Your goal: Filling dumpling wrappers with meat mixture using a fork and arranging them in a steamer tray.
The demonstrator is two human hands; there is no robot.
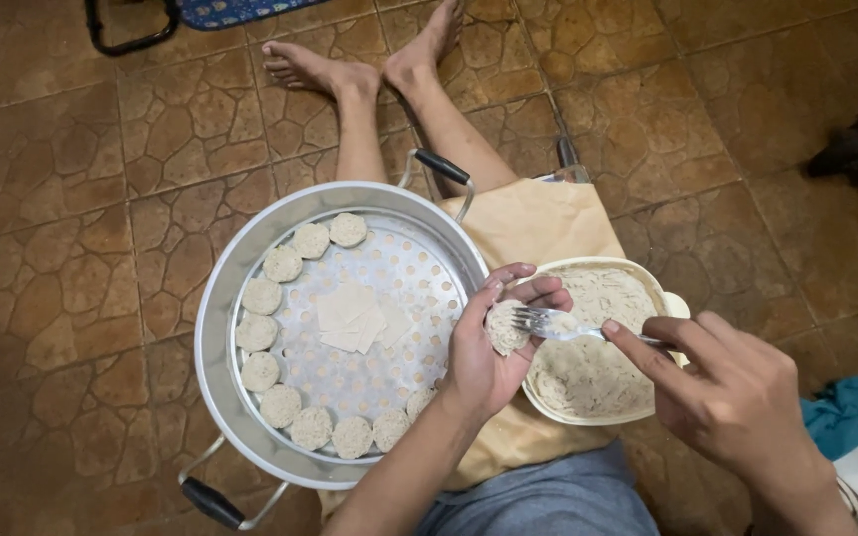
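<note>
Our right hand (737, 392) pinches a fork (558, 325) over the filling bowl (647, 283); our left hand (489, 342), fingers cupped, holds a dumpling (503, 328) beside the steamer tray's (213, 328) rim, on open tiled floor (52, 199).

A home floor used as a kitchen: brown tiles (52, 149), a steamer (213, 328), a filling bowl (588, 377).

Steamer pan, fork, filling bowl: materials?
Steamer pan: looks like aluminium or steel, dull silver sheen, perforated tray, wire handles with black grips.
Fork, held in the right hand: clear and glassy, probably plastic.
Filling bowl: cream, matte, opaque rim, likely plastic; could be melamine.
Left hand cups a filled wrapper, pale and dough-like.
</note>
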